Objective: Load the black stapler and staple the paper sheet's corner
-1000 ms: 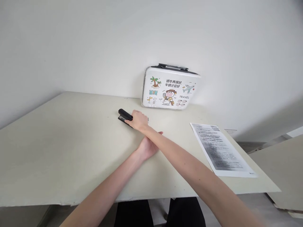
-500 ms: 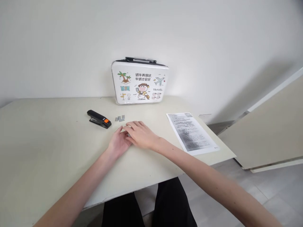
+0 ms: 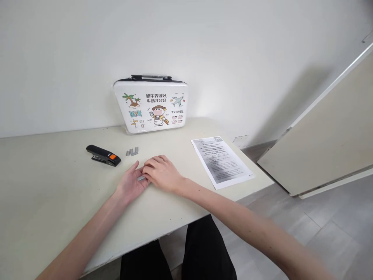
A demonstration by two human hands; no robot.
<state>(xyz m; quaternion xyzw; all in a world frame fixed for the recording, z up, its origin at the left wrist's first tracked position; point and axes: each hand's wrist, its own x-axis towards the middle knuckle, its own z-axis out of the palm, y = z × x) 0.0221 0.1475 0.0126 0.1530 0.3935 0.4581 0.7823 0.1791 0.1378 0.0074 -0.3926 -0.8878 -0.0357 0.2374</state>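
My left hand (image 3: 130, 185) lies palm up low over the table, thumb apart and fingers stretched out towards the right. My right hand (image 3: 163, 175) comes over from the right, back up, its bent fingers resting on the fingers of the left. Whatever lies between its fingertips is hidden. Just beyond the hands, several small grey staple strips (image 3: 132, 151) lie close together on the table. Left of them is a black stapler (image 3: 103, 154) with an orange patch at its near end.
A white carry case (image 3: 151, 107) with cartoon prints stands upright against the wall. A printed sheet of paper (image 3: 222, 161) lies on the table's (image 3: 52, 194) right side. Beyond the right edge, a pale panel (image 3: 317, 144) leans over the grey floor.
The camera has turned a little to the right, so everything appears shifted left. The right hand's fingers stay against the left hand's; stapler and staple strips lie where they were.
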